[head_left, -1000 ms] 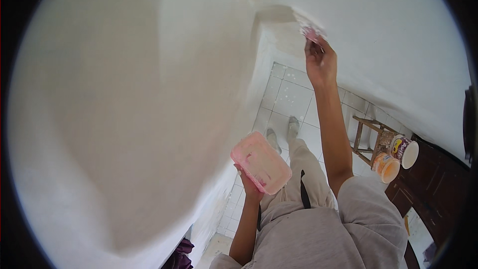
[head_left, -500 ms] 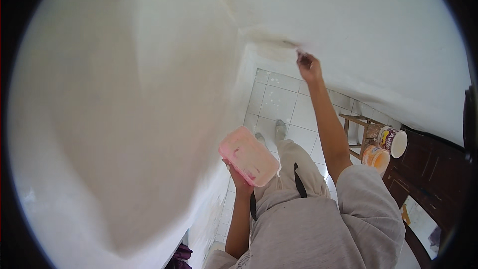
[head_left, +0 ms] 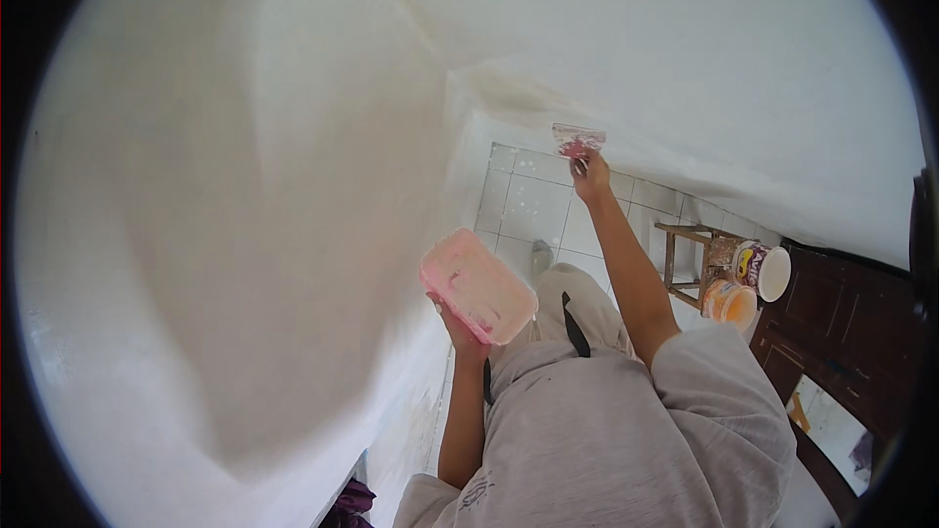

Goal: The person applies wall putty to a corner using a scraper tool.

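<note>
My left hand (head_left: 464, 327) grips a pink rectangular plastic tub (head_left: 481, 286) from beneath and along its side, close to the left wall. Whitish filler coats the tub's inside, with a few reddish-pink patches showing. Out in front, my right hand (head_left: 590, 176) is closed round a scraper (head_left: 579, 140) with a wide, flat blade smeared pink and white. The blade is by the lower part of the facing white wall (head_left: 704, 68); whether it touches the surface I cannot tell. A damp-looking beige patch (head_left: 514, 96) marks that wall near the corner.
To the right stands a small wooden stool (head_left: 687, 259), with a white bucket (head_left: 773, 274) and an orange bucket (head_left: 732, 303) on it. Beyond them is a dark wooden cabinet (head_left: 822, 303). White tiles (head_left: 538, 198) with paint specks cover the floor. Purple cloth (head_left: 350, 504) lies at lower left.
My right hand has come down and back from the wall, and the scraper's blade now shows flat instead of edge-on. The tub stays in my left hand, shifted slightly up and left in view.
</note>
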The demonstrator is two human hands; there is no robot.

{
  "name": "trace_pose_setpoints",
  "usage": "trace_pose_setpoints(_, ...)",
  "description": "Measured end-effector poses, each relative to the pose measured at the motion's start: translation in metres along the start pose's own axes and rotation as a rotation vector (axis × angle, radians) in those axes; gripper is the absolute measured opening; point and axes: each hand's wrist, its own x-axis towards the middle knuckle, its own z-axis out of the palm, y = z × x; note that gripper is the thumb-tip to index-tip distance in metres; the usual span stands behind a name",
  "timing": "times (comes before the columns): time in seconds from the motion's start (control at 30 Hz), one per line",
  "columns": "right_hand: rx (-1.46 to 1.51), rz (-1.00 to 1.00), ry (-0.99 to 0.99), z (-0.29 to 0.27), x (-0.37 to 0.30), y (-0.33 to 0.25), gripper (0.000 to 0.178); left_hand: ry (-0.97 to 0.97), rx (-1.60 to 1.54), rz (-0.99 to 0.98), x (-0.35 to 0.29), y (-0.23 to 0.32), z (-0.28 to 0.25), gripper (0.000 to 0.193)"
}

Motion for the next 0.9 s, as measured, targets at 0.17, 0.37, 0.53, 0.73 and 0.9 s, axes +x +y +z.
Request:
trace_pose_setpoints(0.17, 0.122, -0.031, -0.174, 0.042, 0.036, -0.033, 0.01, -0.09, -0.036, -0.055, 0.001, -0.002, 0.006, 0.072)
trace_pose_setpoints(0.37, 0.214, -0.076, -0.282, 0.113, -0.054, -0.108, 0.008, -0.049, 0.01, -0.026, -0.003, 0.01, 0.0, 0.072)
trace_pose_setpoints(0.53, 0.082, -0.129, -0.308, 0.099, -0.11, -0.059, 0.007, -0.097, 0.0, -0.036, -0.001, 0.011, 0.0, 0.072)
trace_pose_setpoints(0.73, 0.015, 0.129, -0.014, 0.024, 0.018, 0.002, 0.01, -0.11, 0.021, -0.083, 0.011, -0.003, -0.001, 0.071)
trace_pose_setpoints(0.9, 0.15, -0.001, -0.111, 0.077, 0.045, -0.039, 0.009, -0.135, 0.02, -0.059, 0.01, -0.002, -0.005, 0.073)
